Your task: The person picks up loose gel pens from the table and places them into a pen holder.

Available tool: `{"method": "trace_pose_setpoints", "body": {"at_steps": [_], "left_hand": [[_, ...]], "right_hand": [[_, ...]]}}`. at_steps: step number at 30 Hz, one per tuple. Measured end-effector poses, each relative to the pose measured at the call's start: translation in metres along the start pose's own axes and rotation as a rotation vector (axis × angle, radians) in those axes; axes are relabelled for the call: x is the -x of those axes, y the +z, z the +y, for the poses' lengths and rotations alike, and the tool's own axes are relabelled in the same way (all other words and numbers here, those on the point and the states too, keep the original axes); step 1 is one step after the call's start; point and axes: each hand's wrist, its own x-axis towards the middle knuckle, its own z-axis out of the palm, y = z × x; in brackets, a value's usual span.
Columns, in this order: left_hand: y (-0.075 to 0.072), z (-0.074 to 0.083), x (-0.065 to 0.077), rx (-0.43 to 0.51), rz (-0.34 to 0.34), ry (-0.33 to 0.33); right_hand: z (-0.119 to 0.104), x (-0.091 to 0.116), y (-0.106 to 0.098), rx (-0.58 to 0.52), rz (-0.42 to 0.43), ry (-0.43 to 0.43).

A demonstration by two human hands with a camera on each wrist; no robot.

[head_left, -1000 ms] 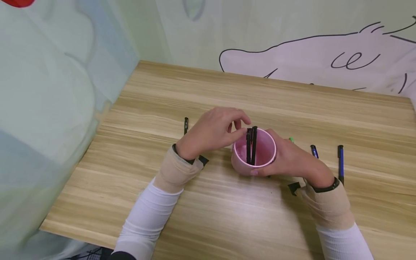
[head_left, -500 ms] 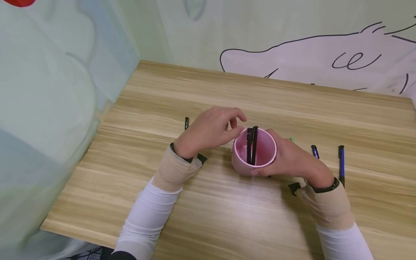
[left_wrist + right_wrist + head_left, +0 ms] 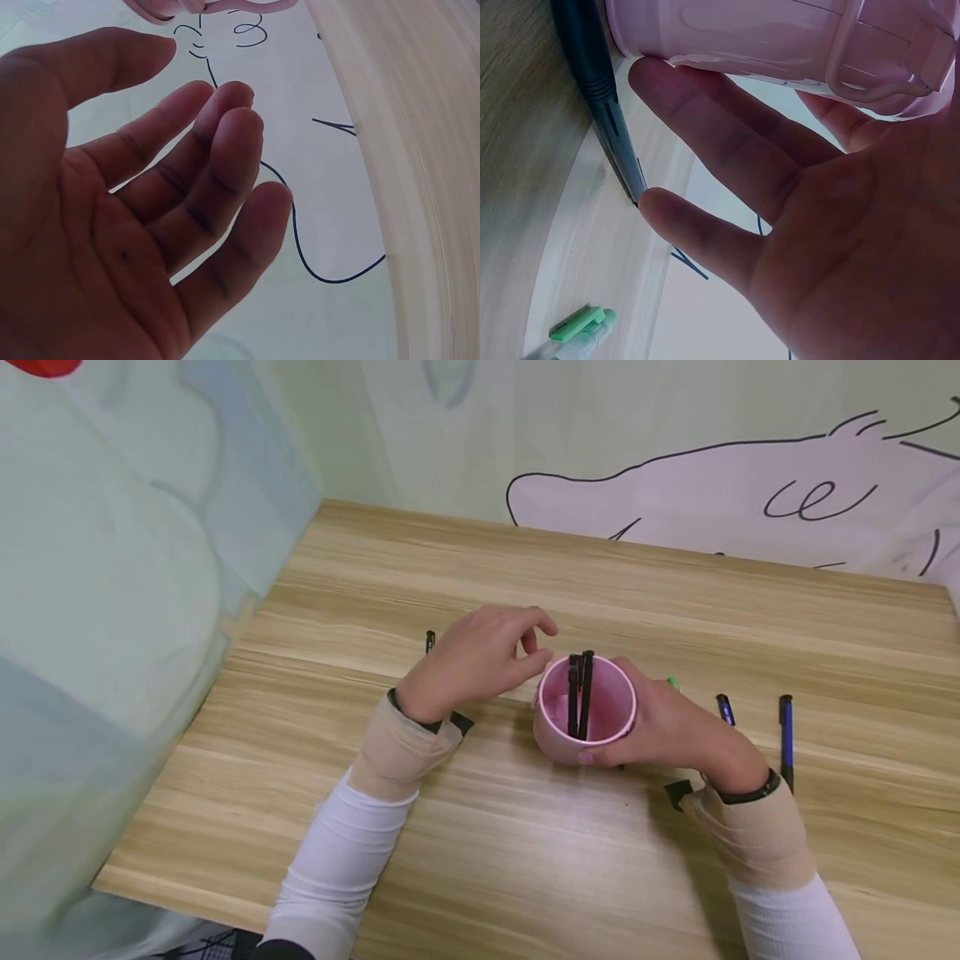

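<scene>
Pink cup [image 3: 611,700] here's upright, mouth up, rim v. pale, w/ a thin pink loop [image 3: 835,64] on its side. Blk pens [image 3: 587,693], prob. 3, stand inside, tops by the far rim.

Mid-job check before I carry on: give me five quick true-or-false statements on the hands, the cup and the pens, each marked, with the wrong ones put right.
1. The right hand grips the pink cup. True.
2. The left hand holds nothing. True.
3. There is nothing inside the cup. False: black pens are in it.
4. A blue pen lies on the table, to the right of the right hand. True.
5. Every pen is in the cup. False: the blue one lies on the table, and so does a green-capped pen, seen in the right wrist view.
</scene>
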Motion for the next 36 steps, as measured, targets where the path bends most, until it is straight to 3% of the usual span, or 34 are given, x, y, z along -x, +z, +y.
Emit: {"method": "trace_pose_setpoints", "body": {"at_steps": [21, 36], "left_hand": [[-0.0001, -0.0071, 0.0018, -0.072, -0.031, -0.093], [0.0006, -0.0102, 0.0027, -0.082, -0.030, -0.098]], "right_hand": [[0.0006, -0.0002, -0.0004, 0.015, -0.008, -0.025], [0.0028, -0.0010, -0.0005, 0.006, 0.002, -0.018]]}}
